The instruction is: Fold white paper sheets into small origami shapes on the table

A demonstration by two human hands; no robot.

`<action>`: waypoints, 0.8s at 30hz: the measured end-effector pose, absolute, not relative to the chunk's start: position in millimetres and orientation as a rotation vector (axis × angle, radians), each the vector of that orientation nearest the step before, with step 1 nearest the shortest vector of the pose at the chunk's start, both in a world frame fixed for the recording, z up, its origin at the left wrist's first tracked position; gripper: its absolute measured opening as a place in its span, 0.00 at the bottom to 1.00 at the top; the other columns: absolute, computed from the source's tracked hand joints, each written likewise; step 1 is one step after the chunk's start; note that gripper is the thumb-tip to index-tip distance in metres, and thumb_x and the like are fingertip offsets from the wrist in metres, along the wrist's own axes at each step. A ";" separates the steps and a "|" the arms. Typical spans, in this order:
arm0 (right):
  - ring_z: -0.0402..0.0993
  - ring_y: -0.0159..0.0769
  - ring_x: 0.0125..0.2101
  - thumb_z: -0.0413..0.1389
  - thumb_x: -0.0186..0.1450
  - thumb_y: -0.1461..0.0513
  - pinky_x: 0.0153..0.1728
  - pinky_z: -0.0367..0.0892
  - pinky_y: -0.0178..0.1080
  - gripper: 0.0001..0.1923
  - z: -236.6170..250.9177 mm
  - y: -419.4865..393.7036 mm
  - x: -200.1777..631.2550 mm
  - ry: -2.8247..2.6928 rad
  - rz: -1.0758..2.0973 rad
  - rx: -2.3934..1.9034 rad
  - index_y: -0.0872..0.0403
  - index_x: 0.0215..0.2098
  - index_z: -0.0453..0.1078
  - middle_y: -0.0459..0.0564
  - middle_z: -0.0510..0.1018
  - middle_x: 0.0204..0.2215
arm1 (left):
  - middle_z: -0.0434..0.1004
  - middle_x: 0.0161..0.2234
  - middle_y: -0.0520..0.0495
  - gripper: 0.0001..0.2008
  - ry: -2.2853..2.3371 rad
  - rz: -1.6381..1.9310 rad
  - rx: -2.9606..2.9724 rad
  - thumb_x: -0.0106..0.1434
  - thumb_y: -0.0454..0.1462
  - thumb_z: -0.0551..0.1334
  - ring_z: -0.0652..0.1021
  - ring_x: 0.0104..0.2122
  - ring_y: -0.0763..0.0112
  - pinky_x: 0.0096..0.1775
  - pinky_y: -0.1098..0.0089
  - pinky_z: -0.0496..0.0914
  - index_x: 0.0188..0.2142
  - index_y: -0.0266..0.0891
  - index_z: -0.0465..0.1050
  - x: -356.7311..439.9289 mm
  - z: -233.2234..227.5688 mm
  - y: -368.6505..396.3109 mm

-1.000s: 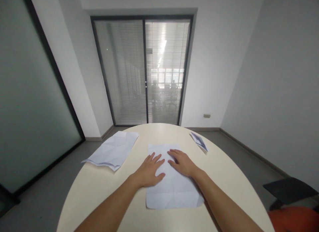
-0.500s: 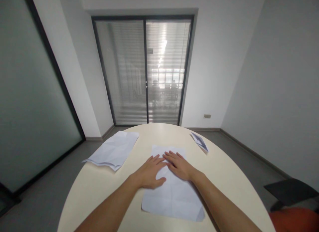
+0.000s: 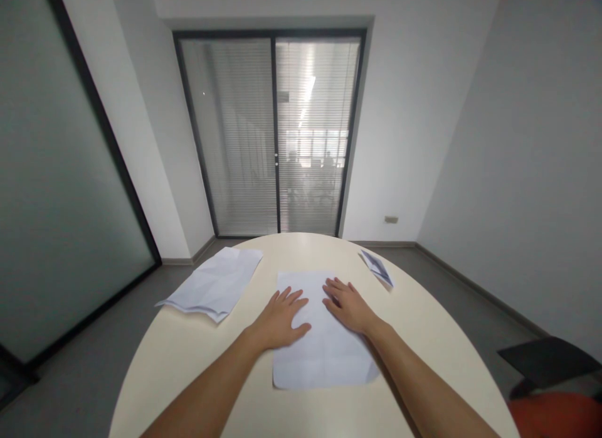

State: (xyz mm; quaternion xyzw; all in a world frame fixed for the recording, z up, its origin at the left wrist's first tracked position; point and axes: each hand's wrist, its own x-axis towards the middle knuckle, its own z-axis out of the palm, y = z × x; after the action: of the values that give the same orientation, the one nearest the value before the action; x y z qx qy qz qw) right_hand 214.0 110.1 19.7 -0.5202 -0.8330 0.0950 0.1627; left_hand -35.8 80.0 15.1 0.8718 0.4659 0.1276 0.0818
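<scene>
A white sheet of paper [image 3: 324, 359] with faint creases lies on the table in front of me. My left hand [image 3: 281, 320] rests palm down on its left side, fingers spread and thumb pointing right. On the right side of the sheet lies my right hand [image 3: 348, 305], palm down, its fingers stretched out toward the far left. A strip of paper shows between the two hands, which are apart. Neither hand grips anything.
The pale round table [image 3: 188, 375] carries a stack of creased white sheets [image 3: 219, 281] at the left and a folded paper piece [image 3: 377, 268] at the right edge. A chair with a red seat [image 3: 557, 416] stands at lower right. Beyond is a glass door [image 3: 230, 143].
My hands have moved apart, where before their fingertips nearly met. The sheet has shifted away from me and its near edge now lies straighter.
</scene>
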 end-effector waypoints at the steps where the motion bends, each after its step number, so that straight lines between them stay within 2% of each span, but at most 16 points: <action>1: 0.51 0.50 0.67 0.47 0.71 0.53 0.65 0.45 0.60 0.26 20.8 108.3 212.7 -2.421 0.305 -1.405 0.53 0.63 0.64 0.58 0.61 0.66 | 0.55 0.68 0.46 0.30 1.481 0.392 2.576 0.66 0.54 0.56 0.54 0.68 0.49 0.65 0.45 0.49 0.64 0.48 0.61 -37.3 13.6 83.2; 5: 0.50 0.51 0.67 0.48 0.70 0.48 0.65 0.45 0.60 0.30 24.4 102.2 207.6 -2.542 0.419 -1.239 0.49 0.67 0.59 0.57 0.58 0.67 | 0.67 0.62 0.39 0.24 1.779 0.569 2.517 0.68 0.48 0.57 0.65 0.63 0.50 0.63 0.48 0.55 0.58 0.40 0.69 -43.1 11.4 95.9; 8: 0.47 0.53 0.68 0.47 0.69 0.44 0.65 0.41 0.62 0.33 23.3 103.6 208.6 -2.546 0.444 -1.298 0.49 0.68 0.57 0.56 0.55 0.69 | 0.76 0.54 0.40 0.17 1.708 0.706 2.522 0.68 0.42 0.58 0.74 0.54 0.57 0.59 0.56 0.63 0.52 0.38 0.73 -44.4 11.4 100.1; 10: 0.45 0.54 0.69 0.47 0.69 0.44 0.65 0.40 0.63 0.34 21.1 107.3 212.4 -2.498 0.441 -1.399 0.49 0.68 0.57 0.56 0.54 0.69 | 0.76 0.53 0.41 0.16 1.582 0.734 2.525 0.67 0.41 0.58 0.74 0.54 0.58 0.59 0.57 0.64 0.52 0.39 0.73 -43.5 11.4 98.3; 14: 0.46 0.56 0.68 0.48 0.69 0.45 0.63 0.41 0.65 0.32 17.4 115.2 222.9 -2.355 0.382 -1.592 0.49 0.66 0.60 0.56 0.55 0.68 | 0.64 0.64 0.42 0.23 1.265 0.576 2.596 0.67 0.46 0.58 0.61 0.65 0.52 0.64 0.51 0.56 0.59 0.43 0.68 -41.1 15.0 87.1; 17: 0.50 0.56 0.67 0.49 0.70 0.47 0.62 0.43 0.66 0.28 17.3 118.0 227.1 -2.301 0.297 -1.640 0.49 0.63 0.64 0.56 0.60 0.67 | 0.55 0.68 0.44 0.29 1.111 0.403 2.621 0.64 0.50 0.61 0.53 0.68 0.48 0.65 0.46 0.50 0.63 0.47 0.64 -40.2 21.7 79.2; 20: 0.56 0.55 0.64 0.50 0.70 0.50 0.62 0.47 0.65 0.24 19.0 118.0 226.0 -2.294 0.190 -1.617 0.50 0.60 0.68 0.57 0.66 0.64 | 0.52 0.69 0.44 0.32 1.096 0.339 2.616 0.63 0.52 0.62 0.51 0.68 0.45 0.65 0.43 0.48 0.64 0.49 0.62 -39.5 27.6 75.7; 24: 0.62 0.51 0.62 0.49 0.71 0.52 0.63 0.52 0.57 0.23 22.4 113.6 218.9 -2.382 0.136 -1.422 0.52 0.59 0.70 0.58 0.70 0.60 | 0.51 0.69 0.45 0.32 1.143 0.308 2.629 0.63 0.52 0.60 0.50 0.69 0.45 0.65 0.44 0.48 0.65 0.49 0.61 -39.0 28.7 76.2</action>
State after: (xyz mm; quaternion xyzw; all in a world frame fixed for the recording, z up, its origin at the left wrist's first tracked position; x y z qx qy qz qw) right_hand 218.9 113.6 22.4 -0.5034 -0.8435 0.0482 0.1809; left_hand -39.0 76.2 28.7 0.9043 0.3930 0.1059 0.1289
